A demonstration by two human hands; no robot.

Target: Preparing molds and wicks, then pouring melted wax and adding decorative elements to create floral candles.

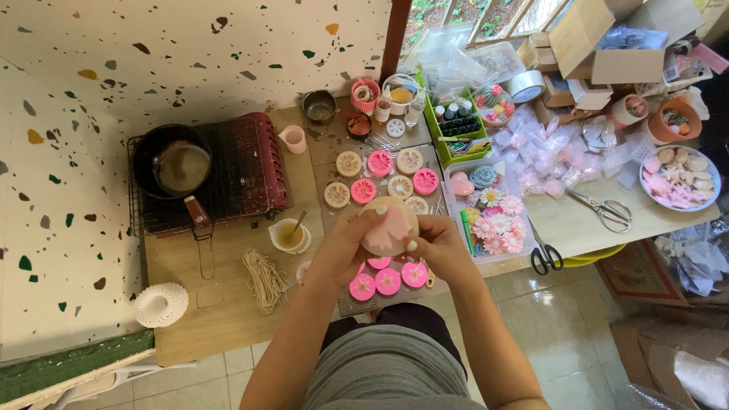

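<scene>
Both my hands hold a round pink silicone mould with a pale cream rim, raised above the low wooden table. My left hand grips its left side and my right hand pinches its right edge. Below the hands lie three bright pink moulds on a mat. Beyond the hands, several pink and cream flower-shaped moulds sit in rows.
A black pan rests on a red portable stove. A cup with a spoon, a wick bundle, a tray of finished flower pieces, two pairs of scissors, a green basket and cardboard boxes surround the work area.
</scene>
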